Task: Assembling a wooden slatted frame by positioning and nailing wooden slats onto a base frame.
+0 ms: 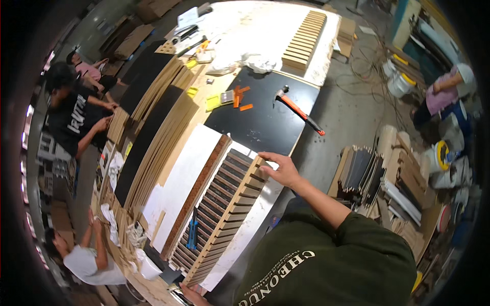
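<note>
A long wooden slatted panel (237, 201), pale along its edge with dark gaps between the slats, lies across the bench in front of me. At its far end my right hand (280, 171) grips the corner, thumb and fingers closed round the wood. My left hand (195, 296) holds the near end at the lower edge of the view; its fingers show only in part. A blue utility knife (192, 234) rests on the slats. Alongside runs a reddish-brown edged strip (201, 188) on a white board (178, 176).
A claw hammer (301, 112) and orange pieces (246, 107) lie on a black panel (265, 117). Another slatted piece (306, 41) sits at the far end. Curved board stacks (163, 137) line the left, where people work. Scrap boards (362, 173) and buckets (400, 84) stand right.
</note>
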A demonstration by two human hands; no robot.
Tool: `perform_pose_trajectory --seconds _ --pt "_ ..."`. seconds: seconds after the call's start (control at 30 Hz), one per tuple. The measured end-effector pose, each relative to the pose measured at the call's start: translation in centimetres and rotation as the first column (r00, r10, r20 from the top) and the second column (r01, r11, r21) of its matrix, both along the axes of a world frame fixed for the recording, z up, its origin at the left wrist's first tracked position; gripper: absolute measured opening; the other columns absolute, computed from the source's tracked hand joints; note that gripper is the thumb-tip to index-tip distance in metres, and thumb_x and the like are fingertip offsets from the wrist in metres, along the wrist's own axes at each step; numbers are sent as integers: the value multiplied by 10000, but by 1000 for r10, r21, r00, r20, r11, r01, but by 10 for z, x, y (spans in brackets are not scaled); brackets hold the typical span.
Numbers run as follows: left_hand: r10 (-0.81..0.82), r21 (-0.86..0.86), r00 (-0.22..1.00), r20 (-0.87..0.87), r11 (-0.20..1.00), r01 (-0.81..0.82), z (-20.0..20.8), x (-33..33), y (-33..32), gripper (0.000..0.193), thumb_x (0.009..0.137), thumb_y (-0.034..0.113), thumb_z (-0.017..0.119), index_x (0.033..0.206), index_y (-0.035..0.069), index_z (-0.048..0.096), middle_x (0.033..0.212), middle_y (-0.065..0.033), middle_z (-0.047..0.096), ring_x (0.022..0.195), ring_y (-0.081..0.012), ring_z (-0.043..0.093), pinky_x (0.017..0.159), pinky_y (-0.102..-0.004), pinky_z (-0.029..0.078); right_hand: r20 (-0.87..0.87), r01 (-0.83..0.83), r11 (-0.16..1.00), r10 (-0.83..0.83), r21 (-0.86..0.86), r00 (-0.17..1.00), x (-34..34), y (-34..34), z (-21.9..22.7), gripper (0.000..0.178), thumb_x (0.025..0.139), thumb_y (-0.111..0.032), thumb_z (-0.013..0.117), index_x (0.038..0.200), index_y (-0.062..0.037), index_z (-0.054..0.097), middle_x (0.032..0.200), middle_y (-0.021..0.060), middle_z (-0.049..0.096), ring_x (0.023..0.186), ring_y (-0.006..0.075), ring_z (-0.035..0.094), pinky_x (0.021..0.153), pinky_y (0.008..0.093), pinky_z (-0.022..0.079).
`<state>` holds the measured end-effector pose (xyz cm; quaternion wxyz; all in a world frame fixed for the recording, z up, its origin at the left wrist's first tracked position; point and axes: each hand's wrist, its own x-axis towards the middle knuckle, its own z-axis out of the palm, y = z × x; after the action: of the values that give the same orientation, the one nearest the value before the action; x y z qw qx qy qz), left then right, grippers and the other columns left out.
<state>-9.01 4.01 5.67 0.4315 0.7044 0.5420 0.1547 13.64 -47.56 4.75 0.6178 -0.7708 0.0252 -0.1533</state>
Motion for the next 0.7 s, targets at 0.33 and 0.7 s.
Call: perform_pose_trajectory --seconds 0.33,0.7 --pt "104 -64 994 16 993 -103 -8 5 12 582 876 578 458 960 16 587 736 -41 546 610 -113 527 434 -196 402 167 10 992 11 -123 986 3 -10 -1 323 759 -127 693 1068 -45 644 981 137 669 869 257 663 771 298 528" --pt "21 21 1000 24 1000 -21 18 16 -27 726 884 611 399 1110 -61 557 909 -137 644 715 -157 597 494 -196 453 199 47 982 -9 -185 980 4 -6 -5 323 759 -145 690 1061 -49 628 909 100 670 774 229 659 681 288 534"
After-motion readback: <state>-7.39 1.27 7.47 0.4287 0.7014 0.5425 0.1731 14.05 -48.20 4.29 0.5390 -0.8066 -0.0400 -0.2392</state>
